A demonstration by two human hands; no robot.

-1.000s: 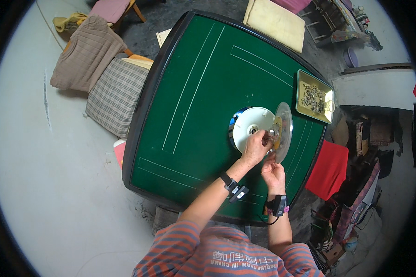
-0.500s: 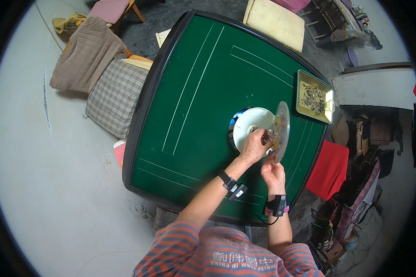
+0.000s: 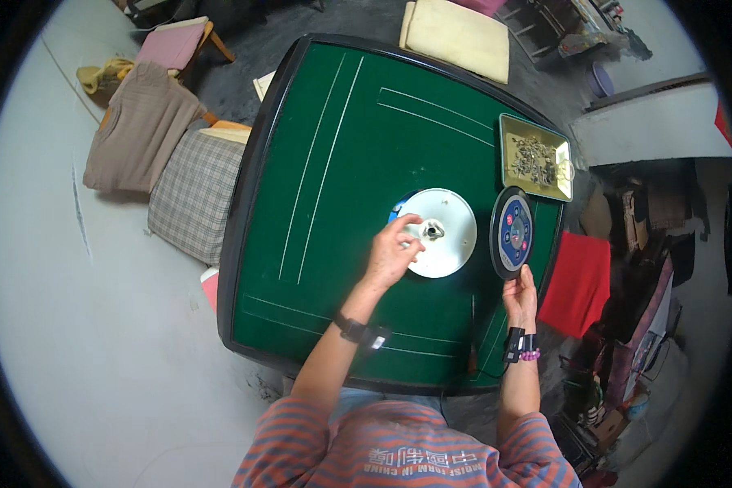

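Observation:
My left hand [image 3: 390, 259] is open, thumb and fingers apart and holding nothing, over the white round base [image 3: 449, 254] in the middle of the green table [image 3: 358, 203]. The base has a hole in its centre and a blue rim showing at left. My right hand [image 3: 519, 293], right of the base, grips the lower edge of an upright disc [image 3: 513, 232], whose dark face with small coloured buttons is turned up toward me. A thin tool like a screwdriver [image 3: 472, 356] lies on the felt left of my right wrist.
A tray [image 3: 562, 154] of small metal pieces sits at the table's right rear corner. Padded seats [image 3: 193, 191] stand along the left, a cream pad [image 3: 455, 41] lies beyond the far edge, and red cloth [image 3: 577, 285] hangs at the right. Clutter [image 3: 626, 358] fills the lower right.
My left hand has let go of the disc, moved left and opened. My right hand has carried the disc rightward off the base, and its dark buttoned face now shows.

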